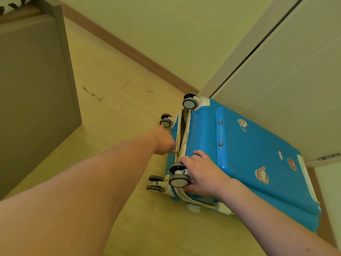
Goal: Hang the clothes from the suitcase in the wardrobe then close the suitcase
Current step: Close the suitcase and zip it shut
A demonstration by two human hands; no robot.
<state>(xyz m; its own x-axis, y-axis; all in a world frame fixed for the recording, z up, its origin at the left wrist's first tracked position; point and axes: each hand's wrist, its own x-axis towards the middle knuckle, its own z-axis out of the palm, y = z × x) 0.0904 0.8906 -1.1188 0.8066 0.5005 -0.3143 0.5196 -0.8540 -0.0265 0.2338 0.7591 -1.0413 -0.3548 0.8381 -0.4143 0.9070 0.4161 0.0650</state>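
While it lay flat on the wooden floor (103, 85), the blue suitcase (245, 159) showed its wheeled end to the camera, four grey double wheels on white mounts at the corners. Cartoon stickers (261, 174) dotted its ribbed top shell, and two small rivets sat along one ridge. The cream zipper band (181, 137) between the two shells gaped along the wheeled end from about its middle to the far corner, and a dark slit showed there; nearer the camera the band looked joined.

The left hand (163, 142) was at the zipper, its fingers curled and pinching what seemed to be the small metal pull (177, 153). The right hand (201, 174) gripped the near corner of the top shell, fingers curled over the edge just beside the near wheel (180, 180).

The suitcase's far long side lay close along the white wardrobe door (287, 89), with a dark gap beside the door's edge. A pale wall with a brown skirting board (129, 50) ran behind. Left of the case, open floor stretched to a grey-brown cabinet side (33, 93).
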